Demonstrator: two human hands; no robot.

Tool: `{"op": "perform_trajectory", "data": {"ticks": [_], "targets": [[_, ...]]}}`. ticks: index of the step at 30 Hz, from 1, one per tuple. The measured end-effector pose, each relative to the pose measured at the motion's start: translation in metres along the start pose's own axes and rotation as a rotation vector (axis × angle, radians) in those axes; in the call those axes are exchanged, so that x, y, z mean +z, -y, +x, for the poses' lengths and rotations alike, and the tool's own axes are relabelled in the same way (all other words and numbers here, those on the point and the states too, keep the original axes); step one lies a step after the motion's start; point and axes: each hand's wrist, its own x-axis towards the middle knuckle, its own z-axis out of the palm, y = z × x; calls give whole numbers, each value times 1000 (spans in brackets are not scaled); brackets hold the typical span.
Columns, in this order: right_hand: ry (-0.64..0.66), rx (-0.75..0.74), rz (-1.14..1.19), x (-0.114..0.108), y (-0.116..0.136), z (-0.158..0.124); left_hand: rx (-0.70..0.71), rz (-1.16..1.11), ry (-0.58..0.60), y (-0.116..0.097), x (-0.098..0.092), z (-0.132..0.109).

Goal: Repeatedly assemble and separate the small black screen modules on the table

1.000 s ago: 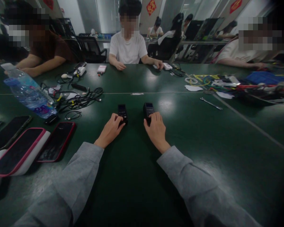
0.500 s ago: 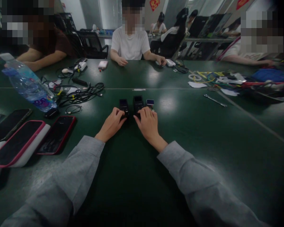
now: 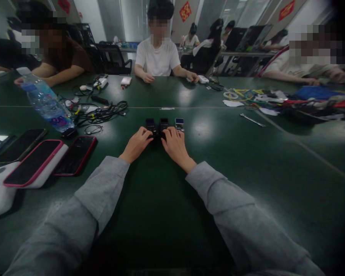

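Observation:
Two small black devices lie side by side on the green table (image 3: 166, 199). My left hand (image 3: 137, 144) curls its fingers round the near end of the left black device (image 3: 150, 124). My right hand (image 3: 174, 145) grips the near end of the right black device (image 3: 164, 124), and the two devices nearly touch. Just right of them sits a small module with a blue screen (image 3: 179, 123), touched by neither hand. Grey sleeves cover both my forearms.
A tilted water bottle (image 3: 47, 104), tangled black cables (image 3: 100, 113) and several phones (image 3: 74, 155) lie at the left. A wrench (image 3: 252, 120) and a heap of coloured wires and tools (image 3: 290, 100) lie at the right. Three people sit round the far side of the table.
My right hand slid its black device left until it sits next to the left one. That uncovered the small blue-screened module at the right. My left hand stayed on its device.

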Motion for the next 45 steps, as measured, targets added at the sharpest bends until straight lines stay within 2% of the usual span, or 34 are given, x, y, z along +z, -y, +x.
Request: {"op": "perform_trajectory", "data": {"ticks": [3, 9, 12, 16, 18, 20, 23, 25, 33, 45], "targets": [[-21, -21, 19, 2, -1, -2, 24, -13, -47, -1, -1, -1], [-33, -10, 49, 3, -1, -7, 79, -8, -234, 6, -6, -7], [-46, -2, 35, 0, -1, -10, 99, 17, -241, 15, -14, -15], [-31, -7, 19, -3, 0, -13, 20, 28, -247, 31, -23, -26], [-23, -12, 10, -3, 0, -13, -30, 36, -220, 37, -25, -30], [-15, -18, 5, -2, -1, -13, -65, 64, -144, 40, -24, -31], [-8, -23, 11, -2, -1, -12, -96, 96, -27, 41, -22, -31], [-3, -23, 19, -2, -2, -11, -112, 95, 5, 39, -21, -30], [55, -33, 48, -4, -2, -9, -118, 67, -1, 36, -23, -29], [16, -31, 146, -3, -4, -7, -79, 37, 18, 37, -22, -27]]}}
